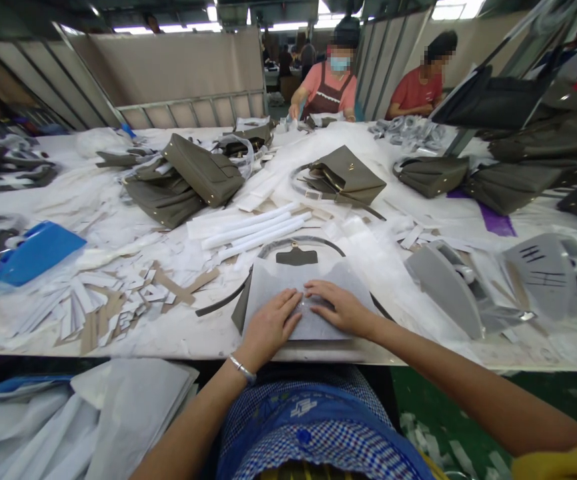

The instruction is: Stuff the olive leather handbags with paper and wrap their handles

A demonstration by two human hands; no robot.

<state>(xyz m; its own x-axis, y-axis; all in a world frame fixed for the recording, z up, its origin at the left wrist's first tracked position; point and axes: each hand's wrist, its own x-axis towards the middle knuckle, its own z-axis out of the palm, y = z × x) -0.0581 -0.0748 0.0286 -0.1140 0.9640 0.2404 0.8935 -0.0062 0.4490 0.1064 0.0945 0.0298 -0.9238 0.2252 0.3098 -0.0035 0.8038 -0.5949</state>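
Observation:
A dark olive handbag (pixel 239 312) lies flat at the table's front edge, with a white protective sheet (pixel 273 277) spread over its front. Its wrapped handle (pixel 313 239) arches behind it, and a small dark tag (pixel 297 257) rests by the handle. My left hand (pixel 273 320) lies on the sheet with its fingers stretched out. From the other side my right hand (pixel 341 308) presses on the sheet too, fingers apart, close to the left fingertips. Near the fingertips a small shiny spot shows through the sheet, too unclear to name.
White foam strips (pixel 258 233) lie just beyond the bag, and paper scraps (pixel 103 300) spread to the left. Grey moulded pieces (pixel 448 287) stand at right. More olive handbags (pixel 351 175) sit farther back. A co-worker (pixel 328 83) in a mask works across the table.

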